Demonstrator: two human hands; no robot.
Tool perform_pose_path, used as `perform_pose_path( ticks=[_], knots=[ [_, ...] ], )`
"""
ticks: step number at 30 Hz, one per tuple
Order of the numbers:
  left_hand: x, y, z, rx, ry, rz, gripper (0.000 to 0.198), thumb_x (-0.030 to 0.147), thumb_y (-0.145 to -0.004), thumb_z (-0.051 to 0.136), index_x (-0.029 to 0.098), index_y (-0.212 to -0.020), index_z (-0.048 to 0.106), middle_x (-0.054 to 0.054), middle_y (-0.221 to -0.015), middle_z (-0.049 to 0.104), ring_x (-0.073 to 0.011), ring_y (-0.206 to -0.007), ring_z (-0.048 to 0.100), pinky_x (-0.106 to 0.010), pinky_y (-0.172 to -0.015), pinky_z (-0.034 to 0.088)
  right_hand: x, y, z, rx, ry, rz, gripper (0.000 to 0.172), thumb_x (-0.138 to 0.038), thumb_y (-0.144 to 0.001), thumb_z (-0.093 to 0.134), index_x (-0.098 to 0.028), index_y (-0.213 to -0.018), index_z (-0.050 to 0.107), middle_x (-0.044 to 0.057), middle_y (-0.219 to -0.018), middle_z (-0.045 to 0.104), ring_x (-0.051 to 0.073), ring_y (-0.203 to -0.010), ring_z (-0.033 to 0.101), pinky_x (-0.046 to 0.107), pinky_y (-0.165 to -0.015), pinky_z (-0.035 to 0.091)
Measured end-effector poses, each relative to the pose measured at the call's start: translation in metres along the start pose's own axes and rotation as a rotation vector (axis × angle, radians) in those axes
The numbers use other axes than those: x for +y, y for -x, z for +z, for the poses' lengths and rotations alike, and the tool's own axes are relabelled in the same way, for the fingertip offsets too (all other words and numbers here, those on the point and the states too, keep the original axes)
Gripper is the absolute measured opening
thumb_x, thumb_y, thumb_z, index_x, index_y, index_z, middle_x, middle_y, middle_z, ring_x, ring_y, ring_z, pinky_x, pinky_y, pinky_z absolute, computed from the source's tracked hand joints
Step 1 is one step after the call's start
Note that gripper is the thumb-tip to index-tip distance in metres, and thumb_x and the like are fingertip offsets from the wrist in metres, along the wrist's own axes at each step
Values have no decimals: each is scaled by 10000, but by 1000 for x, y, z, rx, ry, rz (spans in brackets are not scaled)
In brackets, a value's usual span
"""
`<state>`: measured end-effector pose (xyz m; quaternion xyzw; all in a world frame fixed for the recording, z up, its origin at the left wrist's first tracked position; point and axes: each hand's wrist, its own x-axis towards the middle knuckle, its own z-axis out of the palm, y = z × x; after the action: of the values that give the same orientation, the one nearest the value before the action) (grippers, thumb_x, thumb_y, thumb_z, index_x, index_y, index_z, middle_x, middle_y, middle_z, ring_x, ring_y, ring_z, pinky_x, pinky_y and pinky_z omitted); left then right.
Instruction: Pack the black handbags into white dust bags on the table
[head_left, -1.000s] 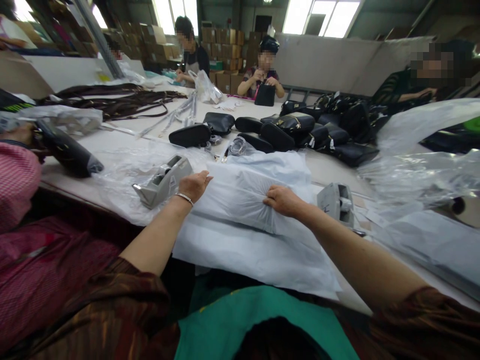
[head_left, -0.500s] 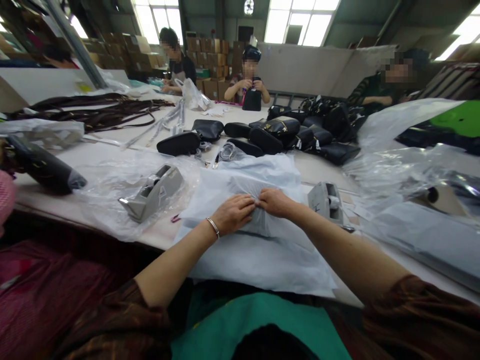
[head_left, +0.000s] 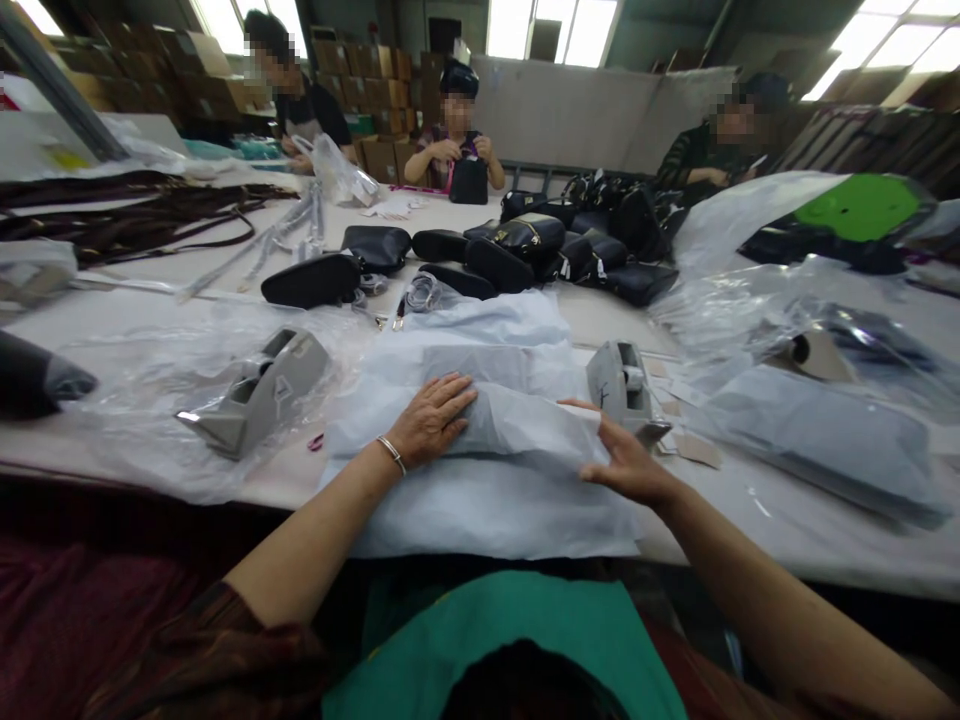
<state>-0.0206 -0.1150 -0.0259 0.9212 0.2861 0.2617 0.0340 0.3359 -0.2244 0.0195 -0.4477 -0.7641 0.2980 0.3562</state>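
Note:
White tissue paper (head_left: 480, 510) lies in layers on the table in front of me, and a dark shape shows through its folded middle. My left hand (head_left: 435, 418) rests flat on the folded paper, fingers stretched out to the right. At the right end of the fold is my right hand (head_left: 619, 455), thumb and fingers apart around the paper's edge; no firm grip shows. A grey tape dispenser (head_left: 259, 390) stands left of the paper on clear plastic, and a second grey dispenser (head_left: 626, 390) stands just beyond my right hand.
Black bags (head_left: 525, 245) are piled behind the paper. Dark straps (head_left: 127, 215) lie at the back left. Clear plastic (head_left: 750, 300) and a wrapped packet (head_left: 832, 430) lie on the right. Several people are across the table; one holds a black bag (head_left: 469, 180).
My hands have parted from the pinch at the paper's middle. The left now lies flat, and the right has moved to the paper's right end and opened. The view has shifted right.

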Motion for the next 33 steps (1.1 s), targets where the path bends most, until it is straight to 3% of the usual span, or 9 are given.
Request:
perform_pose_path(
  ticks=[2,4,6,8,13,17,21,29,33],
  knots=[
    [-1,1,1,11,1,-10,479,345,-1009,505,212,-1468,520,-133,-1553,484,-301,-1477,388,-541,-1213,330,-4,2,15,18,213,-125,846,-695,-716,774,-192,-1379,622,175,-1439,579,403,-1419,439,556,-1164,363],
    [-2,1,1,20,-3,-12,481,350,-1011,496,221,-1474,516,-129,-1553,484,-298,-1474,393,-536,-1214,331,-8,-5,27,78,332,-232,677,-625,-743,784,-185,-1252,703,170,-1315,664,398,-1391,474,568,-1152,369],
    [-2,0,0,16,-7,-9,492,353,-1010,490,227,-1485,506,-126,-1554,483,-297,-1472,395,-534,-1217,326,-11,-16,34,162,370,-269,409,-521,-843,718,-199,-1093,753,144,-1150,737,348,-1260,600,550,-1121,403],
    [-2,-1,-1,-1,-20,-14,499,358,-1011,477,228,-1493,500,-123,-1558,479,-293,-1472,396,-528,-1221,318,-11,-22,34,256,372,-252,254,-430,-915,633,-212,-934,764,119,-974,766,294,-1043,698,520,-1063,455],
    [0,-2,-6,-71,-83,-84,501,401,-1021,436,232,-1486,512,-111,-1583,450,-282,-1489,370,-510,-1223,297,0,-6,27,376,322,30,303,-420,-916,599,-222,-721,718,93,-785,736,262,-812,686,414,-817,536],
    [3,-5,-10,-115,-116,-104,494,409,-1022,433,232,-1472,534,-105,-1590,444,-287,-1491,365,-511,-1215,287,13,10,34,467,169,304,324,-473,-877,585,-211,-723,701,33,-666,684,221,-659,621,338,-649,497],
    [6,-8,-13,-151,-122,-103,504,397,-1010,455,239,-1484,522,-105,-1600,429,-294,-1501,346,-511,-1213,273,18,10,38,553,122,385,351,-515,-860,566,-210,-725,676,20,-670,670,208,-675,589,324,-666,469],
    [9,-14,-15,-189,-121,-102,507,411,-999,487,262,-1482,521,-96,-1602,428,-304,-1493,352,-537,-1198,260,37,18,28,482,218,573,401,-554,-827,492,-222,-620,575,13,-560,555,197,-596,523,336,-621,430],
    [9,-19,-19,-194,-130,-86,504,410,-988,510,260,-1469,535,-107,-1585,449,-315,-1476,377,-545,-1175,295,31,13,31,635,259,524,358,-501,-880,485,-190,-848,659,59,-731,657,241,-731,615,391,-746,507]
  ],
)
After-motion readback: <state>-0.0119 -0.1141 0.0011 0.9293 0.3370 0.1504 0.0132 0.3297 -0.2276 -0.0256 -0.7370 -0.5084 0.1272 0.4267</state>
